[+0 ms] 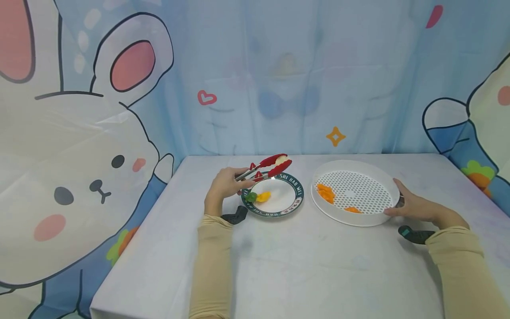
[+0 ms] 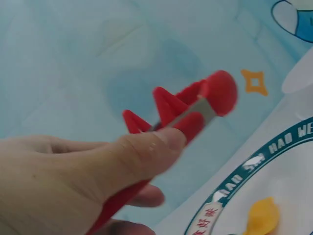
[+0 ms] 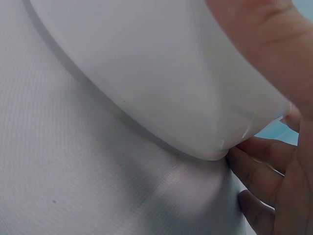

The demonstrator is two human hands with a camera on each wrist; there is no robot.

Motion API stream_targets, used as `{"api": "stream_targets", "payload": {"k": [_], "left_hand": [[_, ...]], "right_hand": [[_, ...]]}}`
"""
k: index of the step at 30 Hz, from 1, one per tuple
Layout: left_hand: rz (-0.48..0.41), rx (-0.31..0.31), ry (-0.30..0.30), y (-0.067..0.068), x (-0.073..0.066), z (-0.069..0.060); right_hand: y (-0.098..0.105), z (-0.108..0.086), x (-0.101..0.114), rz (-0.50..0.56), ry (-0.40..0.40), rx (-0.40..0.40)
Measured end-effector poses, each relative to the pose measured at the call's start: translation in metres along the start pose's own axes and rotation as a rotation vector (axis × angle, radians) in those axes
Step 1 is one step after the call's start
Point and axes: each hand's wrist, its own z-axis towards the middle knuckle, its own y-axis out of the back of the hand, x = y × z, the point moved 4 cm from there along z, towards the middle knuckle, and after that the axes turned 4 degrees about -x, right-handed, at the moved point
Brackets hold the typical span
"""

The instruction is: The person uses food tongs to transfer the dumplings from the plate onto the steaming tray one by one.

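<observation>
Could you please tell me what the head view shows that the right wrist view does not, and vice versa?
Only the head view: the left hand holding red-tipped tongs, the plate with a green piece and a yellow piece, and the orange pieces inside the white basket.
Only the right wrist view: the fine weave of the tablecloth, close up.
Both: the right hand gripping the basket, and the tablecloth.

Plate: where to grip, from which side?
I'd take the plate by its near-right rim, from the near side, thumb on top, fingers beneath. The rim is broad and uncovered there; the green piece and yellow piece lie left, the left hand and tongs crowd the far side, the strainer flanks the right.
</observation>
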Motion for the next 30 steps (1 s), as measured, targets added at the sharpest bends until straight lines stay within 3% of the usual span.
{"api": "stream_targets", "payload": {"k": [5,9,19,30], "left_hand": [[0.0,-0.045,-0.031,-0.013,-0.018,0.005],[-0.006,-0.027,-0.06,-0.028,-0.034,0.008],[0.096,-0.019,-0.25,-0.064,-0.078,0.005],[0.275,-0.043,-0.279,-0.102,-0.098,0.003]], "right_hand": [[0.0,0.0,-0.002,0.001,-0.003,0.004],[-0.001,0.0,-0.003,-0.007,-0.016,0.002],[0.0,-0.001,0.0,-0.012,-0.017,0.007],[0.001,-0.002,0.001,-0.02,-0.019,0.005]]}}
